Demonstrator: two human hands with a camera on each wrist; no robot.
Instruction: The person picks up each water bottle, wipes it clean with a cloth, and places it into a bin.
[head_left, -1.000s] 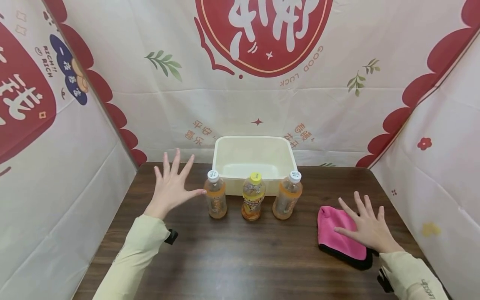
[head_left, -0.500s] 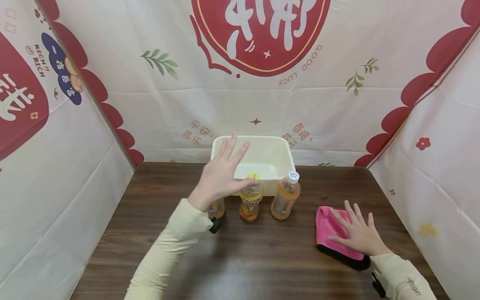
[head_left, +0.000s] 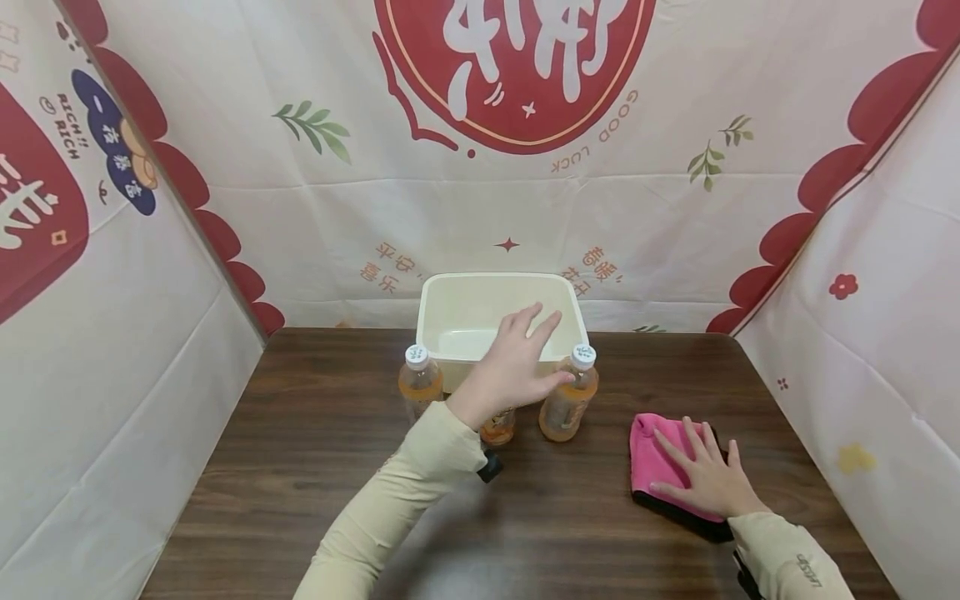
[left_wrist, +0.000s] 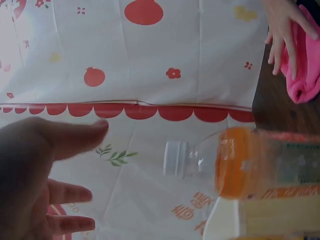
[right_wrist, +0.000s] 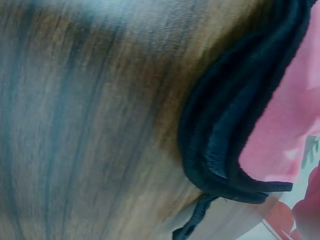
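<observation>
My left hand (head_left: 517, 362) reaches across in the head view, fingers spread, its thumb overlapping the neck of the right-hand bottle (head_left: 566, 408). That bottle has a white cap and orange label; in the left wrist view a gap shows between the hand (left_wrist: 40, 170) and the cap (left_wrist: 175, 159). Behind my left wrist, the middle bottle (head_left: 498, 428) is mostly hidden. The left-hand bottle (head_left: 418, 387) is also white-capped, its lower part covered by my sleeve. My right hand (head_left: 705, 479) lies with fingers spread over a folded pink cloth (head_left: 647, 462) with black edging.
A cream plastic bin (head_left: 435, 304) stands behind the bottles against the back wall. All of this is on a dark wooden table (head_left: 315, 417). Printed white cloth walls (head_left: 322, 242) enclose its back and both sides.
My left hand has swept right, from beside the left-hand bottle past the middle one to the right-hand bottle. My right hand has shifted slightly left and down over the pink cloth.
</observation>
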